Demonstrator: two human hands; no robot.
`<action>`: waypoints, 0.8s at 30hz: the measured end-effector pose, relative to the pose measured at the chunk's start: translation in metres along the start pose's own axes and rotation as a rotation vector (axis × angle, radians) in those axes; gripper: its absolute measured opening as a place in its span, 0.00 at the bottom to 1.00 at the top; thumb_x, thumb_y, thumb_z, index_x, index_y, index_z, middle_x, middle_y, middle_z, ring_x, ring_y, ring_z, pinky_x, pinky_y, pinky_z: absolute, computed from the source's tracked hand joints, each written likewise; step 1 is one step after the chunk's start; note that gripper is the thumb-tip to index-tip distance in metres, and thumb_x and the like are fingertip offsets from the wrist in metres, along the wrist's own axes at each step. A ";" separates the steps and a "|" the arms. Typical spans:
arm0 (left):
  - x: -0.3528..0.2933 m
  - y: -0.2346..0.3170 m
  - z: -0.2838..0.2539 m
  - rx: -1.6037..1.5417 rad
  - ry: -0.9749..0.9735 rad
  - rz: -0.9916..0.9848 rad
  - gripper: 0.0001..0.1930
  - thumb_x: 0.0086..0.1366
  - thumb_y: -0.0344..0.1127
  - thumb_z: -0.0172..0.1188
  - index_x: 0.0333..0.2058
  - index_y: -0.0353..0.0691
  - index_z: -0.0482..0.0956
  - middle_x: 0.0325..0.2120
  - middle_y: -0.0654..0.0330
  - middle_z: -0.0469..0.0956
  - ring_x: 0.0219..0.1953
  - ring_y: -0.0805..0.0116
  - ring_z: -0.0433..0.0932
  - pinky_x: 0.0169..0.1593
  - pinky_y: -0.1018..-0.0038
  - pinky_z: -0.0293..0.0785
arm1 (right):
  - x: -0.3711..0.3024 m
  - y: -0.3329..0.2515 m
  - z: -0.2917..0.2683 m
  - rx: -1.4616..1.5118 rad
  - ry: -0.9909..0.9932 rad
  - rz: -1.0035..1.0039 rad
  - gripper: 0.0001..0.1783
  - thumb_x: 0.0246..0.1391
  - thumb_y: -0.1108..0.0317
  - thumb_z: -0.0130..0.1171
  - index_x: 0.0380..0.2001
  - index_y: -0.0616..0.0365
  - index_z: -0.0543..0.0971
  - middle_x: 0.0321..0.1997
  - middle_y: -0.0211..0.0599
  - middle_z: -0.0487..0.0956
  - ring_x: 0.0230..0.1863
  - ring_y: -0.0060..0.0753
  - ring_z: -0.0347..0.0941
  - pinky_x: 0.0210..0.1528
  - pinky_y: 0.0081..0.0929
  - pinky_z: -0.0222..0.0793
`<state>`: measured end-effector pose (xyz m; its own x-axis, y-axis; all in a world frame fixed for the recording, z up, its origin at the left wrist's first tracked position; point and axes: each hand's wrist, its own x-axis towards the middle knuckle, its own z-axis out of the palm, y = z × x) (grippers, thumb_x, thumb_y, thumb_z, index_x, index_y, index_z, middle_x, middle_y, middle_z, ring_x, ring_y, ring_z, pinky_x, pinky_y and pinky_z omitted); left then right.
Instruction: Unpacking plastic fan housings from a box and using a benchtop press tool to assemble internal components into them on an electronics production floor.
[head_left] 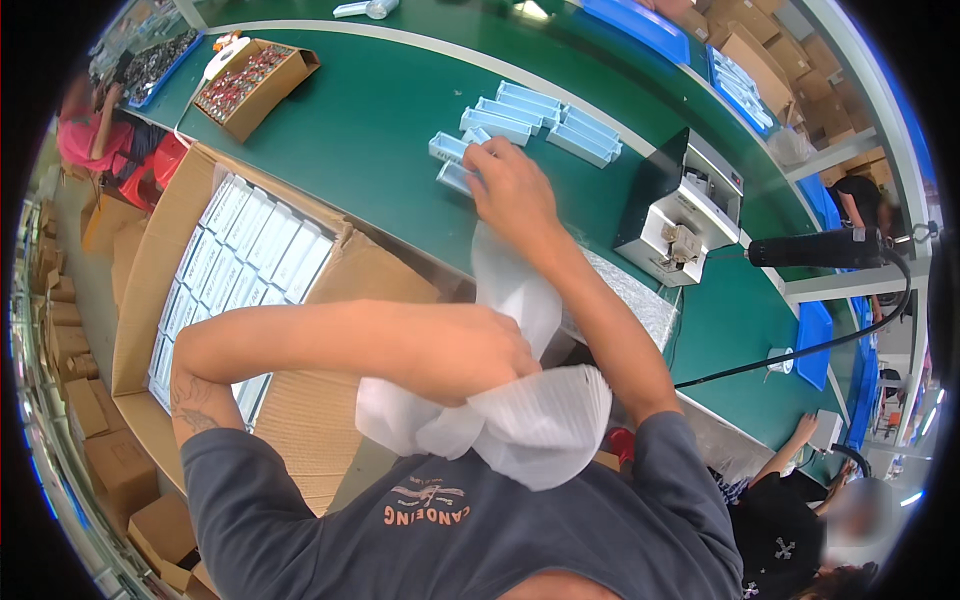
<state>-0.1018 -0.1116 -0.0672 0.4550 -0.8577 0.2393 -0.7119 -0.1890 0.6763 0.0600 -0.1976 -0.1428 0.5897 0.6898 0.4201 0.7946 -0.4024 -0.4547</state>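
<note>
My right hand [515, 190] reaches over the green table with fingers curled on a small light blue box [456, 178] at the near left of a group. Several similar long, open-topped light blue boxes [500, 125] stand in short rows just beyond it. In front of my chest, my left hand [490, 350] is closed on thin white foam sheets [545, 420]. The sheets bunch below the hand, and a translucent part rises toward my right forearm. The left fingertips are partly hidden by the foam.
To the left stands an open cardboard carton [140, 340] packed with rows of white boxes [250, 230]. A smaller carton [290, 75] of small red and silver parts sits at the table's far left. Right are a black-and-white machine [680, 210] and a hanging black cylindrical tool [815, 249]. Other people work nearby.
</note>
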 end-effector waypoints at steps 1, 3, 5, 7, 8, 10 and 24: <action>-0.003 0.006 -0.001 -0.002 0.007 0.000 0.16 0.50 0.24 0.65 0.40 0.36 0.82 0.39 0.51 0.83 0.45 0.49 0.82 0.52 0.58 0.77 | 0.003 0.002 0.003 -0.080 0.018 -0.032 0.10 0.57 0.66 0.66 0.42 0.50 0.80 0.48 0.41 0.79 0.49 0.52 0.77 0.49 0.47 0.74; -0.007 0.019 -0.006 0.074 -0.084 0.051 0.17 0.50 0.24 0.65 0.42 0.37 0.80 0.37 0.54 0.81 0.46 0.51 0.82 0.48 0.58 0.78 | 0.006 0.005 0.005 -0.088 0.032 -0.041 0.11 0.57 0.66 0.66 0.44 0.50 0.80 0.52 0.43 0.79 0.52 0.54 0.77 0.52 0.46 0.74; -0.011 0.037 -0.026 0.111 -0.085 -0.013 0.16 0.53 0.27 0.65 0.43 0.37 0.81 0.41 0.54 0.82 0.45 0.54 0.83 0.46 0.62 0.80 | 0.009 0.007 -0.001 -0.093 0.049 -0.053 0.14 0.59 0.65 0.65 0.49 0.51 0.80 0.59 0.47 0.78 0.59 0.51 0.76 0.59 0.40 0.73; -0.024 0.046 -0.037 0.142 -0.061 -0.113 0.15 0.55 0.31 0.64 0.43 0.37 0.81 0.44 0.55 0.82 0.44 0.57 0.83 0.45 0.66 0.81 | 0.009 -0.004 -0.021 0.160 0.067 -0.104 0.17 0.58 0.67 0.66 0.51 0.53 0.79 0.58 0.50 0.78 0.60 0.52 0.76 0.59 0.41 0.73; -0.034 0.047 -0.041 0.245 0.167 -0.175 0.15 0.55 0.30 0.64 0.43 0.39 0.81 0.44 0.56 0.82 0.43 0.59 0.84 0.42 0.68 0.82 | 0.009 -0.018 -0.030 0.417 0.089 -0.139 0.20 0.57 0.68 0.67 0.53 0.55 0.78 0.57 0.52 0.79 0.60 0.53 0.75 0.60 0.42 0.72; -0.043 0.031 -0.056 0.319 0.550 -0.256 0.17 0.55 0.31 0.65 0.45 0.49 0.79 0.38 0.61 0.77 0.46 0.57 0.81 0.40 0.60 0.80 | -0.015 -0.061 -0.065 1.439 -0.076 0.144 0.21 0.52 0.69 0.71 0.49 0.61 0.80 0.54 0.51 0.81 0.58 0.45 0.78 0.57 0.37 0.73; -0.254 0.080 -0.015 0.441 0.412 -1.122 0.13 0.65 0.44 0.68 0.37 0.41 0.79 0.32 0.59 0.77 0.38 0.60 0.78 0.42 0.62 0.74 | -0.156 -0.050 -0.122 0.577 -0.245 0.160 0.16 0.44 0.71 0.75 0.38 0.65 0.85 0.44 0.49 0.85 0.44 0.39 0.83 0.44 0.28 0.76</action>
<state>-0.2658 0.0982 -0.0632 0.9956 0.0721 -0.0602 0.0896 -0.9212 0.3785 -0.0542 -0.3584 -0.0902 0.5902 0.7929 0.1515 0.4540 -0.1709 -0.8745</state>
